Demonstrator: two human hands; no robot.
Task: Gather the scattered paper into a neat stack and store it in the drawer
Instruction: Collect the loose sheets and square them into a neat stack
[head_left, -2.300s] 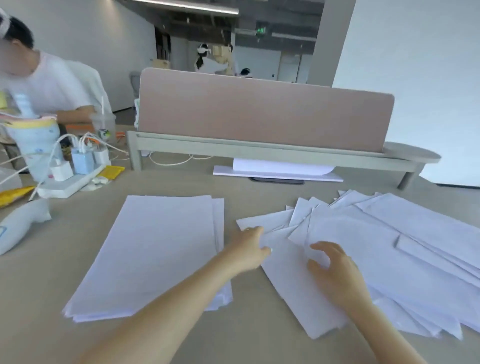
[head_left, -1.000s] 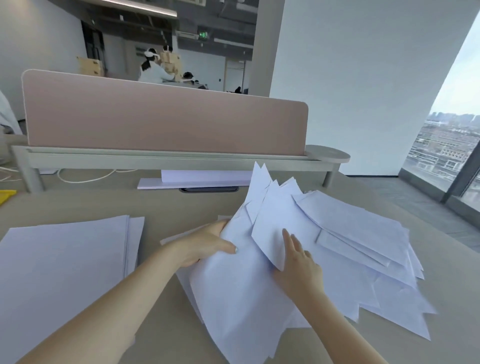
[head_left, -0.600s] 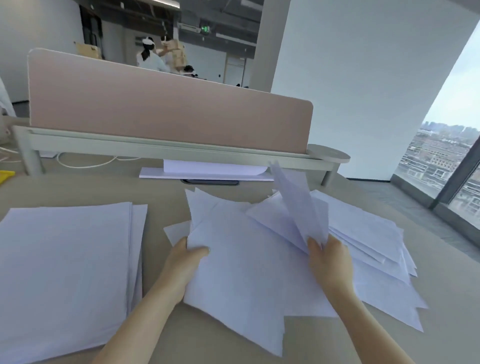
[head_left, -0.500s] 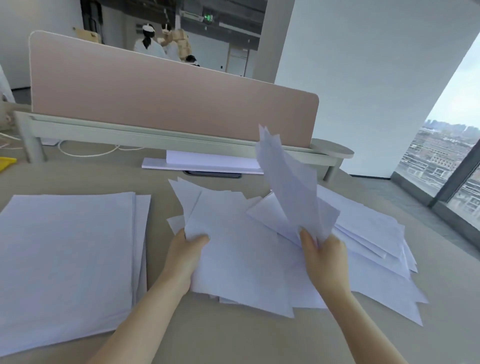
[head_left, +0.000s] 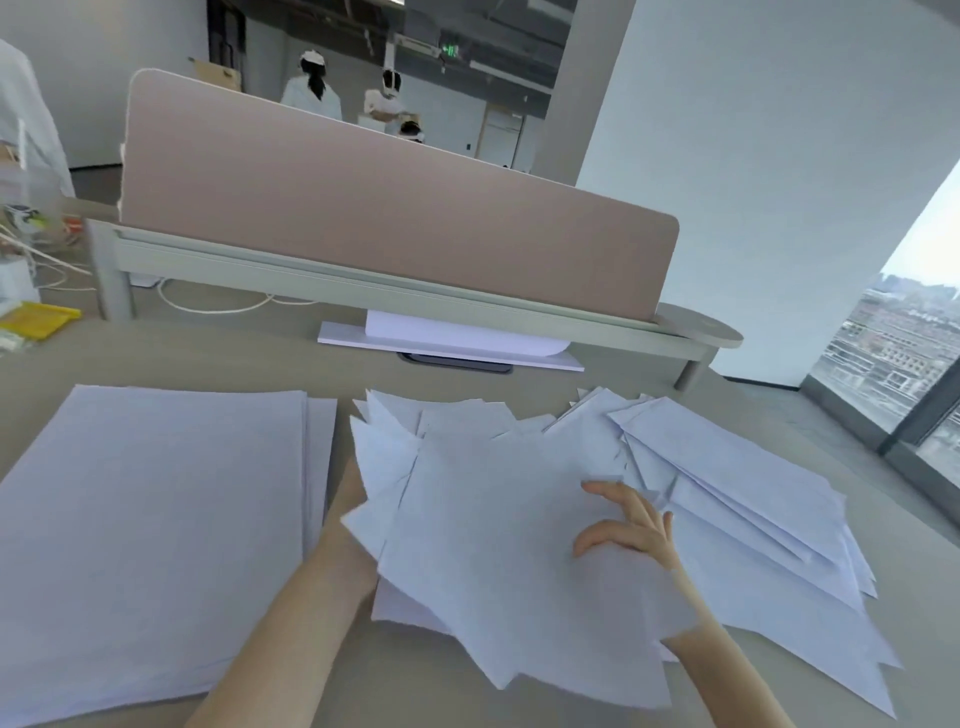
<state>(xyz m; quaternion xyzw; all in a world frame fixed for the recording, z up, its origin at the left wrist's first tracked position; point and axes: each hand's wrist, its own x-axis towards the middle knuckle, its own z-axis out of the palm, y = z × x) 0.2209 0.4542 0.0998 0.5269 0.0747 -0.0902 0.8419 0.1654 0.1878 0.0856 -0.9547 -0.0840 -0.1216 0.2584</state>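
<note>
Your left hand (head_left: 349, 512) is tucked under the loose sheets (head_left: 498, 519) at their left edge; its fingers are hidden, so its hold cannot be told. Your right hand (head_left: 631, 525) rests on top, fingers loosely spread. Square this bundle (edges fan widely) before moving it left onto the neat stack (head_left: 150, 530) just beside. More sheets lie far right.

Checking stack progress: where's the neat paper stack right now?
In the head view the neat stack lies flat on the desk's left side, just left of the left hand and the scattered sheets, in front of the pink divider.
</note>
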